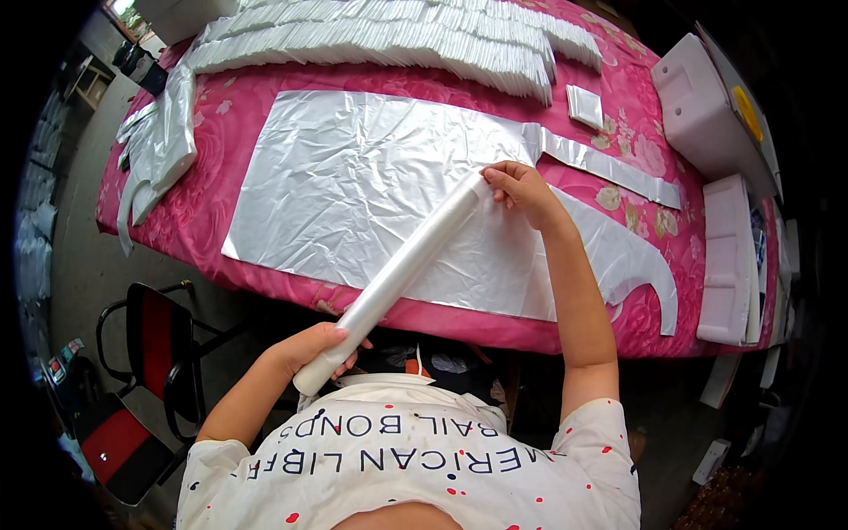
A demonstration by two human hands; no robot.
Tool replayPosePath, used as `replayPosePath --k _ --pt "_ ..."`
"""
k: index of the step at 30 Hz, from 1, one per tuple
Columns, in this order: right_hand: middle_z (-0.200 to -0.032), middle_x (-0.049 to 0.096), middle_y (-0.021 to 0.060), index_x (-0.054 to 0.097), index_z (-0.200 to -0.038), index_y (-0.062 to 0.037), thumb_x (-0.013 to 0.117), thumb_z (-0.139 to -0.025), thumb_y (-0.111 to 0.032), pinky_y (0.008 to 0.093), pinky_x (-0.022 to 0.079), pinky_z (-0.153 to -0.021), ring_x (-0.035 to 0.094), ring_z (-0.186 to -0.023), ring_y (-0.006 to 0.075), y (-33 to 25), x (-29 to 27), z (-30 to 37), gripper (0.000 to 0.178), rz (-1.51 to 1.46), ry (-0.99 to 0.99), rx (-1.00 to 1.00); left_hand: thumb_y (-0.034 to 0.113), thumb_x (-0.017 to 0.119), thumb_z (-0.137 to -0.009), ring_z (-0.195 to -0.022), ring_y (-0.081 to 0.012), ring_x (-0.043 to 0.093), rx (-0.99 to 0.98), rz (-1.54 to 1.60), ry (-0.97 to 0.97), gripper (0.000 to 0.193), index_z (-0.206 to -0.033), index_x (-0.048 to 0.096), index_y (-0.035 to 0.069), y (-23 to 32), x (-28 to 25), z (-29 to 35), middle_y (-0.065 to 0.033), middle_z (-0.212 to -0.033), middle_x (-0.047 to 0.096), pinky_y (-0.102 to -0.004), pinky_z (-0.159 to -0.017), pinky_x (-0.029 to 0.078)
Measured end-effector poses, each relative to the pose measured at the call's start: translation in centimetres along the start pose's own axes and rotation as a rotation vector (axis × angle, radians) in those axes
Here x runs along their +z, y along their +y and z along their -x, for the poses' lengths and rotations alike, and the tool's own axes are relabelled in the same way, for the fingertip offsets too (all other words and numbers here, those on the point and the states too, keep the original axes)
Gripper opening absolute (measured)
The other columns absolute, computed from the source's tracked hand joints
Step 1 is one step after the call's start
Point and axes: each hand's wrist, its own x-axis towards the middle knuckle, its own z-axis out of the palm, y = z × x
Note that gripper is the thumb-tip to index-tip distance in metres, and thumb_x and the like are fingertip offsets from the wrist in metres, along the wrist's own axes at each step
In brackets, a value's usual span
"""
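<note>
A long, narrow length of glossy white plastic film (408, 265), rolled or folded, slants from my waist up over the table. My left hand (320, 346) is wrapped round its lower end, near the table's front edge. At its upper end, my right hand (517, 190) pinches the tip between thumb and fingers. Beneath it a wrinkled, shiny white plastic apron (309, 177) lies spread flat, its long straps (609, 163) reaching to the right. One curved strap piece (649, 265) lies close to the right front edge. The film covers part of the apron.
The table wears a pink flowered cloth (212, 238). Long rows of folded white packets (380, 44) line its back, with one small packet (585, 106) apart. More plastic (168, 155) hangs over the left edge. White foam boxes (707, 106) stand right; a red-black chair (159, 340) stands lower left.
</note>
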Motion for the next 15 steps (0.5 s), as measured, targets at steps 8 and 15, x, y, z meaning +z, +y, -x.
replayPosePath --k 8,15 --pt "-0.07 0.058 -0.0026 0.064 -0.082 -0.0041 0.066 -0.083 -0.022 0.0191 0.039 -0.054 0.05 -0.06 0.0047 -0.8 0.5 0.1 0.018 0.086 -0.151 -0.04 0.05 0.07 -0.066 -0.051 -0.0138 0.056 -0.015 0.043 -0.091 0.071 -0.109 0.053 -0.004 -0.1 -0.4 0.2 -0.0106 -0.07 0.059 -0.0246 -0.049 0.046" --pt "-0.065 0.054 -0.0037 0.063 -0.083 -0.0017 0.064 -0.084 -0.02 0.0192 0.038 -0.05 0.045 -0.053 0.0037 1.1 -8.1 -1.5 0.018 0.033 0.281 -0.046 0.031 0.076 -0.067 -0.062 -0.0129 0.058 -0.18 0.019 -0.127 0.066 -0.116 0.05 -0.003 -1.9 -4.4 4.3 -0.0105 -0.081 0.062 -0.0246 -0.06 0.048"
